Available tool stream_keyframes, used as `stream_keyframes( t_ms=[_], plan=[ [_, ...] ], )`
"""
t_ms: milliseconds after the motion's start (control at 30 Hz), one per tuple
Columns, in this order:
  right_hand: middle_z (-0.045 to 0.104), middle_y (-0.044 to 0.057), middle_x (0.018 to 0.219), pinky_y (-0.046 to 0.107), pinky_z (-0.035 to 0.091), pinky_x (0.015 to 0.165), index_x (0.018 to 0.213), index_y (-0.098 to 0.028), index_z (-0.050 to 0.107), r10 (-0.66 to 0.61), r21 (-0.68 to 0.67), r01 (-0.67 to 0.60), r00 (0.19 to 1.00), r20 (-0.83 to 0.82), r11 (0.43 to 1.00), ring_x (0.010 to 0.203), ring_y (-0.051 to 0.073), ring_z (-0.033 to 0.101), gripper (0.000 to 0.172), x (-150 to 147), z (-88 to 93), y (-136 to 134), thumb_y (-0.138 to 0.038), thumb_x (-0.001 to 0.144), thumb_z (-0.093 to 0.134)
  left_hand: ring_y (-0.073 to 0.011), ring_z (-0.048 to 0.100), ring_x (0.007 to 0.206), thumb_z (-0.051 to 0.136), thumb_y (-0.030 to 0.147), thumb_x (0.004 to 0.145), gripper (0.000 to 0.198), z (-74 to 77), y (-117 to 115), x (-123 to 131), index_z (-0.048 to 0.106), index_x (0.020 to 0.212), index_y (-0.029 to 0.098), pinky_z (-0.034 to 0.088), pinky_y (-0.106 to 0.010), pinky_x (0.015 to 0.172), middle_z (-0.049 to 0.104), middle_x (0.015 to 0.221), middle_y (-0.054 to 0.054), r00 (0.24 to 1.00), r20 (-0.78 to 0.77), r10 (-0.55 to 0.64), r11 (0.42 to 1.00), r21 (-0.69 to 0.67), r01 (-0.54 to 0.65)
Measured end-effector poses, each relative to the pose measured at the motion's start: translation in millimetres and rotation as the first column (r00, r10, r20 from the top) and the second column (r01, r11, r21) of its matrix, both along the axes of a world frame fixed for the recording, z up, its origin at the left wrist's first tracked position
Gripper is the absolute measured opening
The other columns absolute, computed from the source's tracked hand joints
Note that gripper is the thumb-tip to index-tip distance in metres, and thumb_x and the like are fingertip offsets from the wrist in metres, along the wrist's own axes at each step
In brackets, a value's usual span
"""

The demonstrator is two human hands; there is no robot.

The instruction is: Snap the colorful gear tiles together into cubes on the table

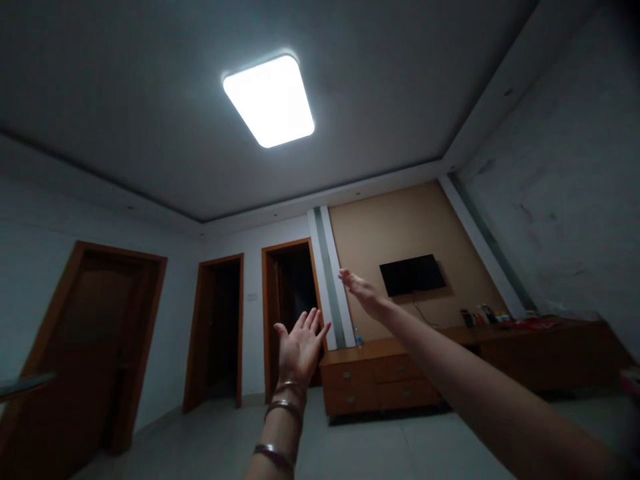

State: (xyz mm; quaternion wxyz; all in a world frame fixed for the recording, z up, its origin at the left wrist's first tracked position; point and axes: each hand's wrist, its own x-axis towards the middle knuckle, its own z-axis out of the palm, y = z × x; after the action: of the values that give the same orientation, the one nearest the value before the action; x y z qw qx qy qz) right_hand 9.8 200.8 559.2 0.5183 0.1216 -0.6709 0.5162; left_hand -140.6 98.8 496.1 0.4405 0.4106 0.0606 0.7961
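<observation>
Hands are up in the air and hold nothing. The left hand (pixel 300 343) is open, with its fingers a little apart and pointing up. Shiny bangles (pixel 283 405) sit on its wrist and arm. The right hand (pixel 363 291) is open too. Its arm goes far out from the low right corner, and its fingers are flat and point to the left. It is a bit higher than the left hand. The two hands are near each other but do not touch.

I think the step here is a stretch of both arms in an open room, not a grab. Nothing is in reach of either hand.

The nearest thing in view is the wooden cabinet (pixel 380 380) with drawers. It stands on the floor (pixel 210 440) by the far wall, well apart from both hands. In the picture it shows below the right hand and to the right of the left hand. A small bottle (pixel 358 338) stands on top of it, near its left end. The camera sees it between the two hands, but it is far behind them. A dark TV (pixel 413 275) hangs on the orange wall, to the right of the right hand and far behind it.

To touch the cabinet or the bottle, the person would need to walk across the room first. The arms alone cannot get there. A bright light (pixel 270 100) shines on the ceiling above.
</observation>
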Motion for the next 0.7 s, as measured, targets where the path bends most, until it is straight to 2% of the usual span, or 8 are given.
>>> stream_keyframes(
  t_ms=[67,133,200,267,367,533,700],
  plan=[
    [0.039,0.014,0.150,0.054,0.005,0.116,0.130,-0.019,0.052,-0.031,-0.122,0.033,0.999,0.025,0.992,0.144,0.030,0.020,0.056,27.5,-26.0,6.3,-0.059,0.091,0.048,-0.0297,0.025,0.145,0.026,0.069,0.087,0.082,-31.3,-29.0,-3.7,0.015,0.150,0.017,0.048,-0.054,0.100,0.022,0.157,-0.020,0.999,0.036,-0.012,0.999,-0.032,0.014],
    [0.036,0.015,0.152,0.050,0.013,0.116,0.131,-0.020,0.049,-0.009,-0.273,0.029,0.997,0.071,0.962,0.143,0.028,0.025,0.058,55.7,-59.8,-0.5,-0.062,0.092,0.041,-0.0304,0.028,0.143,0.027,0.070,0.087,0.084,-62.2,-61.6,-2.5,0.016,0.149,0.015,0.047,-0.054,0.101,0.026,0.156,-0.021,0.998,0.065,0.004,0.998,-0.057,0.000],
    [0.038,0.015,0.151,0.046,0.024,0.114,0.130,-0.022,0.049,0.071,-0.374,-0.044,0.996,0.058,0.926,0.140,0.026,0.033,0.060,81.6,-94.1,-19.2,-0.066,0.092,0.036,-0.0311,0.033,0.141,0.028,0.073,0.084,0.088,-88.2,-94.1,5.1,0.018,0.149,0.015,0.046,-0.054,0.103,0.029,0.154,-0.022,0.996,0.087,0.005,0.998,-0.059,0.000],
    [0.041,0.014,0.149,0.042,0.033,0.109,0.127,-0.023,0.051,0.168,-0.421,-0.148,0.986,0.011,0.895,0.136,0.024,0.039,0.062,103.3,-123.8,-45.1,-0.070,0.090,0.033,-0.0316,0.037,0.139,0.032,0.076,0.081,0.092,-107.7,-123.1,18.2,0.019,0.149,0.016,0.044,-0.055,0.105,0.031,0.153,-0.022,0.996,0.093,-0.017,0.998,-0.051,0.022],
    [0.043,0.012,0.147,0.038,0.039,0.105,0.124,-0.023,0.053,0.286,-0.469,-0.278,0.957,-0.056,0.838,0.133,0.022,0.043,0.064,125.4,-156.6,-84.1,-0.071,0.090,0.030,-0.0319,0.040,0.136,0.041,0.076,0.077,0.096,-128.0,-157.0,41.7,0.018,0.149,0.017,0.043,-0.055,0.105,0.036,0.150,-0.022,0.995,0.091,-0.051,0.997,-0.050,0.056],
    [0.045,0.013,0.145,0.040,0.041,0.101,0.122,-0.023,0.054,0.328,-0.540,-0.346,0.935,-0.133,0.767,0.128,0.023,0.049,0.064,144.9,-186.1,-124.4,-0.073,0.088,0.032,-0.0297,0.043,0.134,0.044,0.073,0.079,0.088,-149.7,-193.4,73.3,0.025,0.148,0.021,0.041,-0.053,0.106,0.042,0.147,-0.019,0.992,0.078,-0.102,0.992,-0.070,0.107],
    [0.060,0.011,0.130,0.041,0.042,0.098,0.114,-0.023,0.061,0.331,-0.561,-0.355,0.932,-0.147,0.748,0.119,0.023,0.056,0.056,167.0,-191.1,-152.1,-0.069,0.090,0.037,-0.0281,0.048,0.131,0.042,0.074,0.080,0.069,-161.4,-214.6,95.4,0.053,0.132,0.029,0.041,-0.051,0.106,0.050,0.143,-0.011,0.997,0.036,-0.062,0.994,-0.091,0.065]
  ],
)
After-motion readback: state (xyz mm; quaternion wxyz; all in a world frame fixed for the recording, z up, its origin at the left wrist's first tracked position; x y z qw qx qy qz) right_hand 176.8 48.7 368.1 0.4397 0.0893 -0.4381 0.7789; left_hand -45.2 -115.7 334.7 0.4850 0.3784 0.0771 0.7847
